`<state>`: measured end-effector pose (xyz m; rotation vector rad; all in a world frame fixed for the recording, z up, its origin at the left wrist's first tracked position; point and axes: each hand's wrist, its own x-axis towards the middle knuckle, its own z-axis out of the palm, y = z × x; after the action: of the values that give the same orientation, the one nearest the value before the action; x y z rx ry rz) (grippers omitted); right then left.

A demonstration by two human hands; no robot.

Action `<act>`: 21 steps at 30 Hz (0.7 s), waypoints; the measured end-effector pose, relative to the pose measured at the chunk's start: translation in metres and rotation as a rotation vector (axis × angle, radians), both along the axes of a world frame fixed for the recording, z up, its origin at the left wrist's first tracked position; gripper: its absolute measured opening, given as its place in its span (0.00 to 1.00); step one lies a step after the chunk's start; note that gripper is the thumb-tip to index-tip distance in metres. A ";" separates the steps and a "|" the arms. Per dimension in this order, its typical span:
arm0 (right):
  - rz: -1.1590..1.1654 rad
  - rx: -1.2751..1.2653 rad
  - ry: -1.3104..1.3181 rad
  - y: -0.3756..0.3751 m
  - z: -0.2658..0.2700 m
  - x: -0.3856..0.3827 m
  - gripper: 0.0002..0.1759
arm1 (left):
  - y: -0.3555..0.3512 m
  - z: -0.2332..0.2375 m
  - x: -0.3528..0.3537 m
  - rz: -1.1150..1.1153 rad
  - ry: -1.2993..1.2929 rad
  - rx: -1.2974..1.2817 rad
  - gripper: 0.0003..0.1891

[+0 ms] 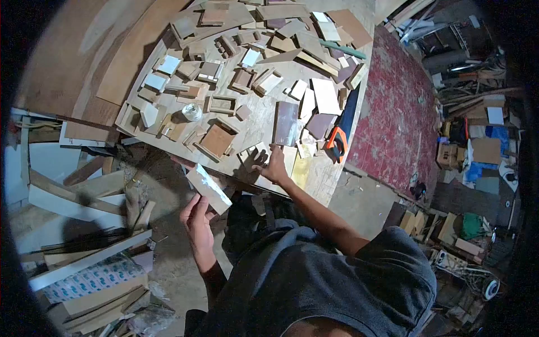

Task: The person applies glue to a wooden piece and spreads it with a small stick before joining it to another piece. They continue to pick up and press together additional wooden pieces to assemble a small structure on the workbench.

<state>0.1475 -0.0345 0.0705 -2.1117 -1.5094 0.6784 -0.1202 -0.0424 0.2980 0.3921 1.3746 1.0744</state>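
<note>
My left hand [199,222] grips the lower end of a small wooden board [208,188] in front of the table's near edge. White, ragged material runs along one side of that board. At the table's near edge, my right hand [273,167] has its fingers apart and holds nothing. Its fingertips are close to the lower end of a dark, glossy rectangular piece [286,123]. A pale piece with a yellowish face [301,171] lies to the right of this hand. Farther right rests a saw with an orange and black handle [337,144].
Many small wooden boxes and offcuts cover the worktable [258,115]. A clear jar [192,112] stands near its front left edge. Scrap boards [95,269] are piled at the lower left. Red flooring [393,112] and shelves of clutter lie to the right.
</note>
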 end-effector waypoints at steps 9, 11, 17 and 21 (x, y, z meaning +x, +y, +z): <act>-0.220 -0.316 -0.106 0.009 0.007 -0.055 0.71 | -0.009 0.001 -0.012 -0.027 -0.002 0.071 0.15; -0.248 -0.344 -0.170 0.011 0.009 -0.061 0.70 | -0.011 0.007 -0.009 0.029 -0.002 0.067 0.15; -0.313 -0.290 -0.214 0.015 0.004 -0.070 0.65 | -0.016 0.007 -0.018 0.021 0.036 0.039 0.16; -0.360 -0.286 -0.229 0.021 -0.011 -0.067 0.61 | -0.017 0.009 -0.016 0.028 0.032 0.037 0.15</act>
<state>0.0803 -0.0137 0.0592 -2.6673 -1.1409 0.5596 -0.1363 -0.0591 0.3069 0.4202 1.3936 1.1224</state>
